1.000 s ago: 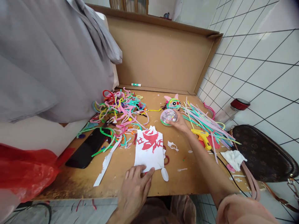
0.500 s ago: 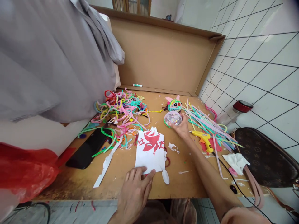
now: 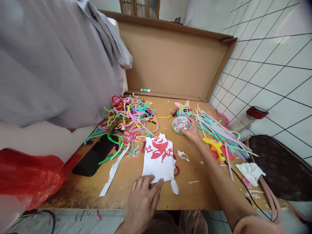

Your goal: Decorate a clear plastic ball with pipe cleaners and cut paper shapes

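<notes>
A white paper cutout [image 3: 158, 169] with a red painted pattern lies flat on the table in front of me. My left hand [image 3: 143, 199] rests on its lower edge, fingers spread and slightly bent. Farther off to the right, my right hand [image 3: 191, 132] has its fingers and thumb around the near right side of a small clear plastic bowl [image 3: 179, 122]. Small light-coloured bits show inside the bowl. Just behind it sits a striped craft head [image 3: 184, 110] with pink ears, round eyes and a red nose. A white oval piece [image 3: 174, 187] lies beside the cutout's lower right corner.
Tangled pipe cleaners [image 3: 131, 117] cover the left side by a black phone [image 3: 91, 159]. Straight pipe cleaners [image 3: 219, 130], a yellow glue gun [image 3: 215, 148] and a brown bag [image 3: 280, 169] lie right. A cardboard panel [image 3: 170, 61] stands behind; a glue stick [image 3: 145, 90] lies at its foot.
The view has shifted slightly, so everything sits a little farther right and lower. Both hands keep their places on the cutout and the bowl.
</notes>
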Motion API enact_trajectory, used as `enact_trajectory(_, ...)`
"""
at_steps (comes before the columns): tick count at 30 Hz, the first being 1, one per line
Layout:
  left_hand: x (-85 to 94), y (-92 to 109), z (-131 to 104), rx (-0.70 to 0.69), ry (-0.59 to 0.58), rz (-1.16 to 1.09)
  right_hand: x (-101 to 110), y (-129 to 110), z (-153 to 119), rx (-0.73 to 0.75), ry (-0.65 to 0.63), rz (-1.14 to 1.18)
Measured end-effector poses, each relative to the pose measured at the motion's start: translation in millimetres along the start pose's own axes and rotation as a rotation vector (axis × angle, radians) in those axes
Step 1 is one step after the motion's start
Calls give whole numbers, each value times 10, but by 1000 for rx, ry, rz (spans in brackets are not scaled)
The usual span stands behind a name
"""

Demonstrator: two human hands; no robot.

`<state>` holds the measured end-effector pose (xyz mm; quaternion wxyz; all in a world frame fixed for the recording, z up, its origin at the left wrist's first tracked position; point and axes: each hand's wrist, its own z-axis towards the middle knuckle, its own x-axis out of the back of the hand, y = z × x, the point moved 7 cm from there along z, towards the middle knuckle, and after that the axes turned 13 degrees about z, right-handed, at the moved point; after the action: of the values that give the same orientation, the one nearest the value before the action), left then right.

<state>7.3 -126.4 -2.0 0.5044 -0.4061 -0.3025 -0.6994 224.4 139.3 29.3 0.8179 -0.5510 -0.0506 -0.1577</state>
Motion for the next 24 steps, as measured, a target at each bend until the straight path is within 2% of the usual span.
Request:
enact_trajectory(5, 10, 0, 4, 3, 14, -10, 48, -3, -72, 33, 87, -24)
enact_trajectory(10, 23, -5, 7, 1, 34, -20, 20, -17, -83, 66, 28, -83)
enact_trajectory(24, 14, 2, 9, 2, 2, -36, 49, -30, -55, 130, 28, -165)
